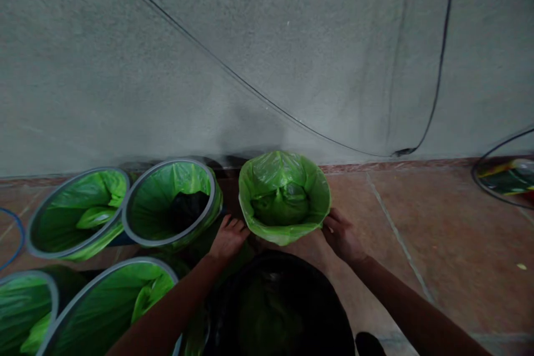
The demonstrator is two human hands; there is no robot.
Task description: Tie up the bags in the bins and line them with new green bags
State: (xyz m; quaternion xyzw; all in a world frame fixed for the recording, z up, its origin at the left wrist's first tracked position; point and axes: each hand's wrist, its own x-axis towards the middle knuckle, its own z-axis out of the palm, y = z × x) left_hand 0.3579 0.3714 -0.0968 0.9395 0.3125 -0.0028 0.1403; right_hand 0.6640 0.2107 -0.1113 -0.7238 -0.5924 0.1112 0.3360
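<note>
A green plastic bin liner [285, 232] lies open over a round bin by the wall, its edge folded outward over the rim. Bunched plastic sits inside it. On the near left side of that rim, my left hand [229, 237] has its fingers curled on the liner's edge. My right hand [342, 238] pinches the edge at the near right side. Just below, close to my body, stands a dark bin [279, 311] lined in black; its contents are too dark to make out.
Left of me stand several bins with grey rims and green liners, among them a back bin [156, 208] with something black inside. A thin cable [250, 86] hangs along the grey wall [208, 22]. At the far right lies a dark hoop [475, 178] beside a colourful packet [511, 176].
</note>
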